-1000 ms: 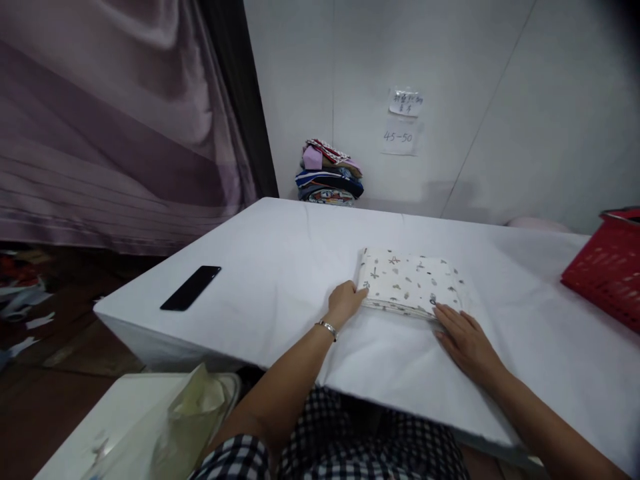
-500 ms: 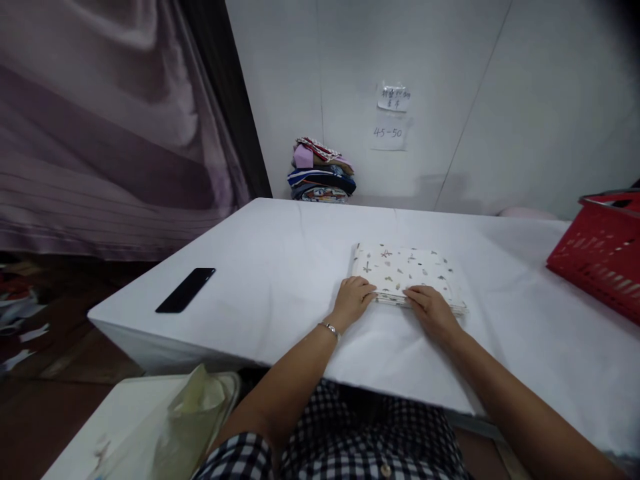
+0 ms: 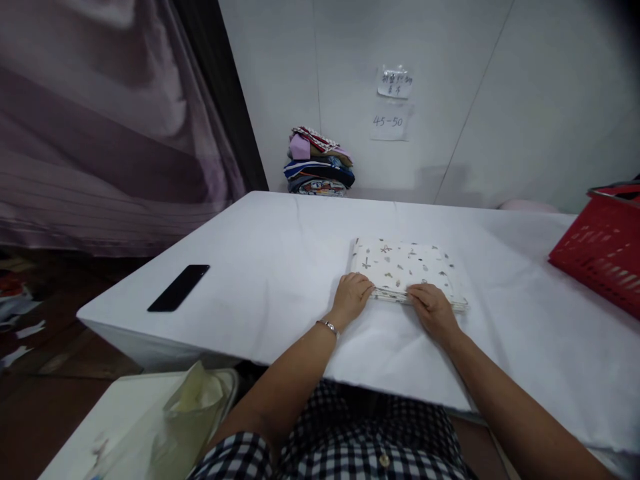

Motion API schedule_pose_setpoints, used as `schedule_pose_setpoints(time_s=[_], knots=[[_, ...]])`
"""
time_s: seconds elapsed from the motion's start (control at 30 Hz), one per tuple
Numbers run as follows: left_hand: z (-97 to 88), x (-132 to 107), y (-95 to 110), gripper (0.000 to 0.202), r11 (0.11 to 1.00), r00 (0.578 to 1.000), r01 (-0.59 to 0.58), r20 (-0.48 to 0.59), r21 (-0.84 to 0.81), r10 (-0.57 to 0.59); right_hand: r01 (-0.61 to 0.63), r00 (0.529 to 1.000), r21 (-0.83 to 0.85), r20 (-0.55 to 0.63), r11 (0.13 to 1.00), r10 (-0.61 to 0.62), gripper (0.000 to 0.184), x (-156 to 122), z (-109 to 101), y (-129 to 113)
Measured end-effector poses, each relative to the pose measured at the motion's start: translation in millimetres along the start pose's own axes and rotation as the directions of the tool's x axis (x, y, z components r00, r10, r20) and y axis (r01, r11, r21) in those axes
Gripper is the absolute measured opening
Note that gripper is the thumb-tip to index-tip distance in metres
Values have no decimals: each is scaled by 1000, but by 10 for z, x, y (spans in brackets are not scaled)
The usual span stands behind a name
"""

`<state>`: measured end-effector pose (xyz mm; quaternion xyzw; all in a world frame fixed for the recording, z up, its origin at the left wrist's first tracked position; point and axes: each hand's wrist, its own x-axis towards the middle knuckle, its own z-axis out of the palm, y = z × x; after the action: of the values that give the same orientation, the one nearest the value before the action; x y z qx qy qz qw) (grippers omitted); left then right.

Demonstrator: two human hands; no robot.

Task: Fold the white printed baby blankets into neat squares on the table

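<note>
A folded white cloth [image 3: 407, 263] with small printed leaf and flower motifs lies flat on the white-covered table, its layered front edge facing me. My left hand [image 3: 353, 295] is closed on the front left corner, with the fingertips at the folded layers. Further right along the same edge, my right hand [image 3: 434, 310] pinches the cloth between thumb and fingers. Both thumbs are partly hidden. A metal band circles my left wrist.
On the table [image 3: 280, 267] a black phone [image 3: 179, 288] lies at the left, and a red plastic basket [image 3: 600, 243] stands at the right. Several folded fabrics [image 3: 320, 163] are stacked against the wall. A pale bag [image 3: 187, 413] rests on a white surface below left.
The camera view has shifted slightly. My right hand has slid a little to the right along the cloth's front edge; my left hand keeps its place at the corner.
</note>
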<state>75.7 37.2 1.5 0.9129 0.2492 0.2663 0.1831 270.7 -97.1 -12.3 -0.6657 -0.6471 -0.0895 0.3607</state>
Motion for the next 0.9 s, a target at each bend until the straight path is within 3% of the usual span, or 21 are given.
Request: schedule_pose_setpoints(time_s=[0.43,0.63,0.77,0.9], knots=[[-16,23,29,25,999,999,20,-26,-26,-21,-101,995,47,-3,994,101,23,28,56,24],[30,16,42,21,999,988,-44,-147,20,46,-140,987,66,-70,988,145,22,19,70,-19],[60,-6,33,28,988,982,-129,-130,78,139,-72,995,64,-70,995,77,19,13,81,-33],[52,-17,26,30,987,985,-136,-91,86,144,-1,998,30,-64,1000,3,19,12,77,-46]])
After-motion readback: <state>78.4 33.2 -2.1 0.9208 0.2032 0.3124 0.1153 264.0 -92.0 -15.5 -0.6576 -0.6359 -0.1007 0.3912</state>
